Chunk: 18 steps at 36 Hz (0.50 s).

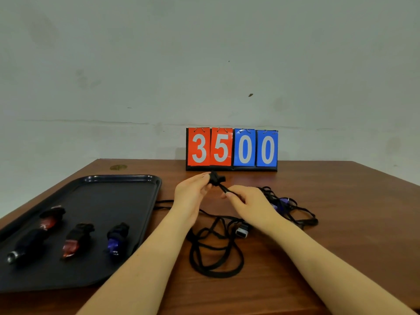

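Flip scoreboard [231, 149] on table: red cards "35", blue cards "00".

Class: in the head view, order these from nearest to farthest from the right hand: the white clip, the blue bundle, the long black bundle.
1. white clip, on the table just beneath the wrist of the right hand.
2. blue bundle, on the right side of the tray.
3. long black bundle, at the tray's left end.
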{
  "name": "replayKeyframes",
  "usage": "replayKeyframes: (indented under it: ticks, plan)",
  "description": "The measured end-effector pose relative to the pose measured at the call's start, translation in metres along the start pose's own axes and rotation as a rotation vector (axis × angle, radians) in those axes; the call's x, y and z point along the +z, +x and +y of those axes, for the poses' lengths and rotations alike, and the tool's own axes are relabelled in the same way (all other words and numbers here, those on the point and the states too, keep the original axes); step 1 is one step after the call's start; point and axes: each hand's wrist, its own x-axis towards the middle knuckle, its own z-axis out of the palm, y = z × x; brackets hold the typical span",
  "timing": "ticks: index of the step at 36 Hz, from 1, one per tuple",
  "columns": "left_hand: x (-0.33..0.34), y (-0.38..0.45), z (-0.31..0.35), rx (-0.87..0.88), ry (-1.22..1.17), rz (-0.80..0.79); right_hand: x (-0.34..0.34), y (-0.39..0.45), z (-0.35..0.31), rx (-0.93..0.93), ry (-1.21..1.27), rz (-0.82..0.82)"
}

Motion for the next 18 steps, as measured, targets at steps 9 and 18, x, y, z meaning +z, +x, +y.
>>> replayKeyframes:
  ticks: [9,18]
  plan:
    - [0.002,-0.0016,-0.0042,0.233,0.607,-0.003,-0.0039,-0.0004,-0.001,-0.119,-0.19,0.1]
    - [-0.0029,-0.0025,-0.0015,0.183,0.663,-0.079,-0.0048,-0.0025,-0.003,-0.136,-0.187,0.234]
